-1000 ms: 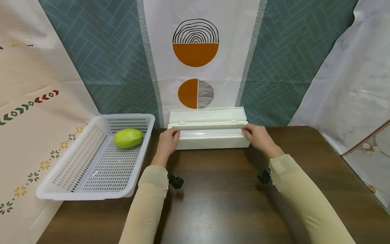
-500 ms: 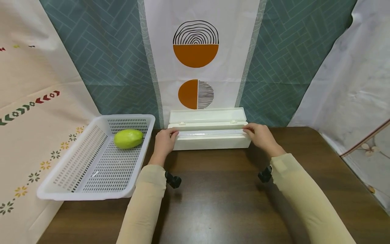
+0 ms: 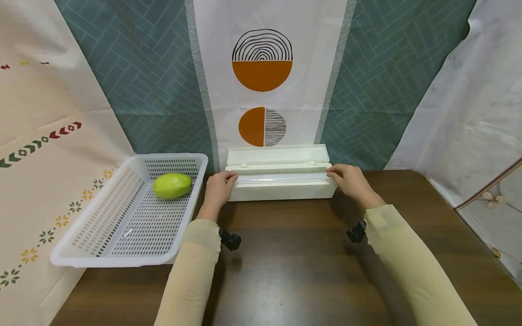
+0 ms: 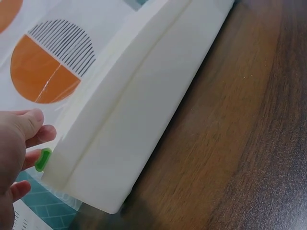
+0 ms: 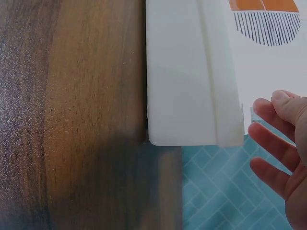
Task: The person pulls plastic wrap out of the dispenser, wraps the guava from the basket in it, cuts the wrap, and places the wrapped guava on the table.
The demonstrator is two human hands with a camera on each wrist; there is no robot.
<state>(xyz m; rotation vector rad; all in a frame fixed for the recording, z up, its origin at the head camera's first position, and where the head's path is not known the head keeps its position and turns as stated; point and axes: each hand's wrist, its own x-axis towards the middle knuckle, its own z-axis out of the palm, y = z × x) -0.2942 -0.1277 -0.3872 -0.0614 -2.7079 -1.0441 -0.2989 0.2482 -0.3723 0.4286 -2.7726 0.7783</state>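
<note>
Fingers (image 4: 34,120) of the left hand (image 3: 218,190) and right hand (image 3: 351,183) are pinching clear film (image 3: 281,178) at opposite ends of the open white box (image 3: 281,193), which is sitting near the far edge of the brown table (image 3: 285,276), before a patterned cloth (image 3: 303,77). Green fruit (image 3: 172,185) is lying in the white basket (image 3: 106,262) at left.

The person wears long, pale yellow sleeves (image 3: 188,274), plain and lightly creased. A small, chunky camera (image 3: 231,241), all black with a knobby outline, juts from the inner side of each cuff (image 3: 202,228).
</note>
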